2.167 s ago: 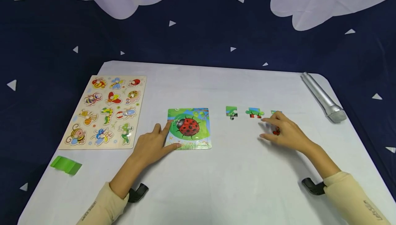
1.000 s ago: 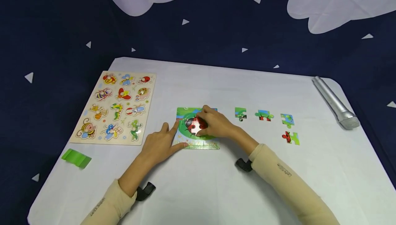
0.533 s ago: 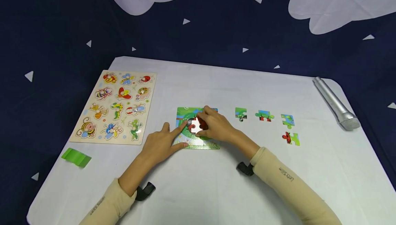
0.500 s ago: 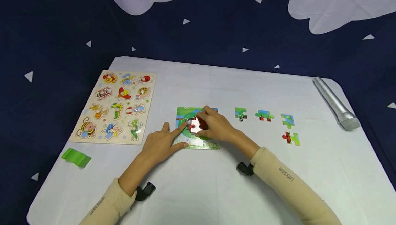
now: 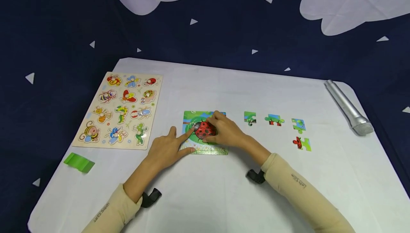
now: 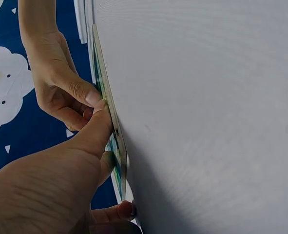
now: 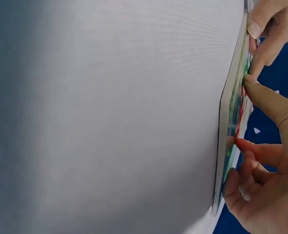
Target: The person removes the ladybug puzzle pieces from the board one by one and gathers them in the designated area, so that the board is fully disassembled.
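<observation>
A small square ladybug puzzle (image 5: 192, 117) lies on the white table. My left hand (image 5: 163, 153) is on its left side, the index finger straight and touching near the ladybug's head, the thumb by the lower edge. The right hand (image 5: 227, 131) reaches over the right half. Its thumb and index finger are bent at the edges of the middle puzzle piece (image 5: 203, 130) and seem to pinch it. In the right wrist view, the right hand's fingertips (image 7: 248, 80) touch the puzzle face. The ladybug's right end is hidden under the right hand.
Several loose puzzle pieces lie to the right, among them a green one (image 5: 250, 118) and a red-and-green one (image 5: 302, 143). A wooden insect board (image 5: 136, 90) is at left, a green strip (image 5: 79, 162) below it. A silver microphone-like object (image 5: 347, 108) lies at far right.
The right hand has left the loose pieces and moved left onto the puzzle. My left index finger has slid inward to the ladybug. A white patch on the ladybug has turned red again.
</observation>
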`<state>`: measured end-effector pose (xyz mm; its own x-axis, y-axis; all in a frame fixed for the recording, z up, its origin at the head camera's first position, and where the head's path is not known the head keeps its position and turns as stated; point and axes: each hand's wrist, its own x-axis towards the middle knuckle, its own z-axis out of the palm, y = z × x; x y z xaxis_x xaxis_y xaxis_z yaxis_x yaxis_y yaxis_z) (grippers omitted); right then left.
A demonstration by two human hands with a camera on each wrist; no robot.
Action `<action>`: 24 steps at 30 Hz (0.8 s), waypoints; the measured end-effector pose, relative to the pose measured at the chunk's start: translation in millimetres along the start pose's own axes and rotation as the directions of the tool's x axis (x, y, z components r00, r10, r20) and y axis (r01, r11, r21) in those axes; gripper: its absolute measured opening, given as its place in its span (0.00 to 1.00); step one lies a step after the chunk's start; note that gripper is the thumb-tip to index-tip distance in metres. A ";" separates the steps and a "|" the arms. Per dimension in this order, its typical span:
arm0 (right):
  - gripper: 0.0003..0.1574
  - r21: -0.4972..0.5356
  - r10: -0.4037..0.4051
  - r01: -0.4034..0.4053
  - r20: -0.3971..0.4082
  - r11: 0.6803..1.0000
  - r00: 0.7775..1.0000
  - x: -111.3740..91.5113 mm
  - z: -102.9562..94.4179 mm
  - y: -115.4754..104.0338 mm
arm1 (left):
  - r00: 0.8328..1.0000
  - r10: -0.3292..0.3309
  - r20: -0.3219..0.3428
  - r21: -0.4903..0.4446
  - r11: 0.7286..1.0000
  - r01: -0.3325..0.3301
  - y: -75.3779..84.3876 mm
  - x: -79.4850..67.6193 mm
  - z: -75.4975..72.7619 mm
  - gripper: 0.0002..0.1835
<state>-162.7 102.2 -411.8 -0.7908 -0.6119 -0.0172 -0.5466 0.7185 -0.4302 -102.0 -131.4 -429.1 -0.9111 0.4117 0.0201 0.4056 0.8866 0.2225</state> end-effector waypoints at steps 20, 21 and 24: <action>0.46 -0.207 -0.133 0.107 -0.117 0.972 0.984 0.0 -0.9 -9.2 | 1.000 0.002 0.011 0.037 0.999 -0.003 -0.3 0.4 0.5 0.36; 0.45 -0.210 -0.132 0.104 -0.123 0.972 0.984 -0.3 -0.3 -9.0 | 1.000 0.004 0.011 0.034 0.999 -0.004 -0.2 0.4 0.1 0.36; 0.45 -0.183 -0.093 0.074 -0.093 0.980 0.991 0.5 0.7 -6.8 | 1.000 0.004 0.018 0.023 1.000 -0.004 0.1 0.4 -0.4 0.36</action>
<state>-159.2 96.7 -409.6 -0.7589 -0.6423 0.1069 -0.6451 0.7194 -0.2575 -102.3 -131.3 -428.6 -0.9081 0.4188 0.0033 0.4110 0.8895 0.1999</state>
